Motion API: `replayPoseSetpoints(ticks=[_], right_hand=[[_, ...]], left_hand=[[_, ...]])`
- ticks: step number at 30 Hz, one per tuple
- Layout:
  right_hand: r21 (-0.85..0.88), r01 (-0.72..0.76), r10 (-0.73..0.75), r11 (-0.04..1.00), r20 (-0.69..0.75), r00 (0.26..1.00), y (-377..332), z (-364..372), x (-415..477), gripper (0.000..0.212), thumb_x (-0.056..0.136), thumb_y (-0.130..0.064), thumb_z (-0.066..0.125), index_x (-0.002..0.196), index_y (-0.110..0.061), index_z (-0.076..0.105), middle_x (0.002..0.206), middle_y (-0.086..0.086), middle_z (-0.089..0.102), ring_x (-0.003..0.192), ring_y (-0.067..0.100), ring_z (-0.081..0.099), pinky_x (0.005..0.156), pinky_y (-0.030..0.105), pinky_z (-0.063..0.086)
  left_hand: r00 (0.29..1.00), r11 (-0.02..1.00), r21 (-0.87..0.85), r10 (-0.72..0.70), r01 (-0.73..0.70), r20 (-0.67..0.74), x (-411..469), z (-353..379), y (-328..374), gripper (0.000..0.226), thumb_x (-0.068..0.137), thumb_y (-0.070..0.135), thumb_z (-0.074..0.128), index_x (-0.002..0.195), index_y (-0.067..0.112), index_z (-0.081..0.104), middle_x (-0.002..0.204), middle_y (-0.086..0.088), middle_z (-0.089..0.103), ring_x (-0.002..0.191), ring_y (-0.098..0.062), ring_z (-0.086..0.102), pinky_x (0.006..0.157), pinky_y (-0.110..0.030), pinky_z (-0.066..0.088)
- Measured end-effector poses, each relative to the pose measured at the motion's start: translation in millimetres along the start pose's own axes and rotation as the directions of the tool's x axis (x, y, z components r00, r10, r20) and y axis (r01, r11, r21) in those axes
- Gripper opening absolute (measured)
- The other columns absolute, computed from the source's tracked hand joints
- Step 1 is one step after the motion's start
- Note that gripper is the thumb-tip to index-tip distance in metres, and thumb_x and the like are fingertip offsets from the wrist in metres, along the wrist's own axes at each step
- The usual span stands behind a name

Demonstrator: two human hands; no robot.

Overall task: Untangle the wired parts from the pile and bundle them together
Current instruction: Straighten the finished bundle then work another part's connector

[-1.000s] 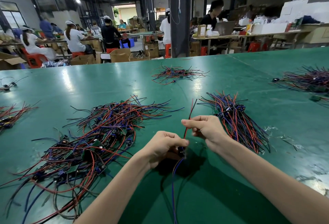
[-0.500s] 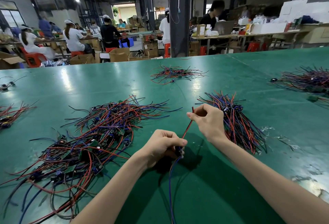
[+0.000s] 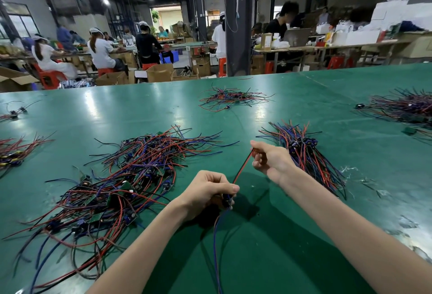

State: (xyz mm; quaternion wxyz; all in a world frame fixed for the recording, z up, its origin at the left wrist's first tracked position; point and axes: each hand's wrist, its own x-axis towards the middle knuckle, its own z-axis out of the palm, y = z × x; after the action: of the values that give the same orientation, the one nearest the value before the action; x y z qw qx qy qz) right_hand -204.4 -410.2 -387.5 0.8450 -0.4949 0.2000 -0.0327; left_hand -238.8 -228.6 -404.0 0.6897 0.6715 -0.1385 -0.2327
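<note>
A big tangled pile (image 3: 121,183) of red, blue and black wired parts with small green boards lies on the green table (image 3: 257,258), left of my hands. My left hand (image 3: 208,190) grips one wired part (image 3: 227,200) by its small dark body, and its blue wires hang toward me. Its red and black wire pair (image 3: 242,168) runs up to my right hand (image 3: 272,159), which pinches the far end. Just right of that hand lies a straightened bundle (image 3: 306,155) of the same parts.
More wire heaps lie at the back centre (image 3: 231,98), far right (image 3: 406,109) and left edge (image 3: 14,151). Scraps of clear film (image 3: 350,172) litter the table at right. Beyond the table, seated workers, cardboard boxes and a dark pillar (image 3: 238,24) fill the hall.
My right hand has slid along the red and black wires away from my left hand, up to their tips, pulling them straight. My left hand has stayed put.
</note>
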Motion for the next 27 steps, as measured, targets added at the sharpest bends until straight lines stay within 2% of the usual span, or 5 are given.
replayPoseSetpoints(ticks=[6, 17, 23, 27], right_hand=[[0.051, -0.037, 0.038, 0.998, -0.022, 0.999, 2.3, 2.4, 0.0, 0.029, 0.083, -0.001, 0.061, 0.055, -0.004, 0.052, 0.037, 0.001, 0.047, 0.028, 0.005, 0.035, 0.032, 0.012, 0.028], [0.034, -0.044, 0.046, 0.998, -0.072, 0.996, 5.7, 2.1, 3.1, 0.027, 0.083, 0.0, 0.059, 0.057, -0.001, 0.053, 0.036, 0.003, 0.048, 0.027, 0.006, 0.037, 0.032, 0.012, 0.029], [0.15, -0.122, 0.119, 0.981, 0.028, 0.992, 11.2, 2.4, 5.2, 0.028, 0.087, 0.0, 0.052, 0.06, -0.004, 0.046, 0.036, 0.0, 0.043, 0.026, 0.003, 0.034, 0.03, 0.01, 0.024], [0.103, -0.122, 0.119, 0.987, 0.028, 0.992, 13.2, 1.6, 3.6, 0.027, 0.088, -0.002, 0.056, 0.062, -0.003, 0.049, 0.037, 0.001, 0.045, 0.027, 0.004, 0.036, 0.031, 0.011, 0.027]], left_hand=[[0.999, 1.0, -0.004, 0.003, -0.003, 0.048, -1.6, -1.7, -0.9, 0.036, 0.069, 0.003, 0.074, 0.043, 0.016, 0.053, 0.049, -0.003, 0.054, 0.043, -0.014, 0.053, 0.05, -0.024, 0.046], [0.998, 1.0, 0.022, 0.02, -0.022, 0.067, -0.4, -3.2, -2.0, 0.033, 0.064, 0.005, 0.077, 0.043, 0.015, 0.054, 0.049, -0.004, 0.054, 0.042, -0.014, 0.052, 0.047, -0.022, 0.044], [0.997, 0.998, 0.059, 0.022, -0.027, 0.08, -1.2, -2.6, -3.9, 0.029, 0.064, 0.01, 0.075, 0.045, 0.015, 0.054, 0.048, -0.004, 0.05, 0.043, -0.017, 0.047, 0.047, -0.022, 0.038], [0.994, 0.996, 0.089, 0.019, -0.028, 0.104, -1.9, -2.1, -3.2, 0.028, 0.065, 0.011, 0.076, 0.046, 0.016, 0.056, 0.048, -0.001, 0.049, 0.041, -0.012, 0.045, 0.044, -0.019, 0.036]])
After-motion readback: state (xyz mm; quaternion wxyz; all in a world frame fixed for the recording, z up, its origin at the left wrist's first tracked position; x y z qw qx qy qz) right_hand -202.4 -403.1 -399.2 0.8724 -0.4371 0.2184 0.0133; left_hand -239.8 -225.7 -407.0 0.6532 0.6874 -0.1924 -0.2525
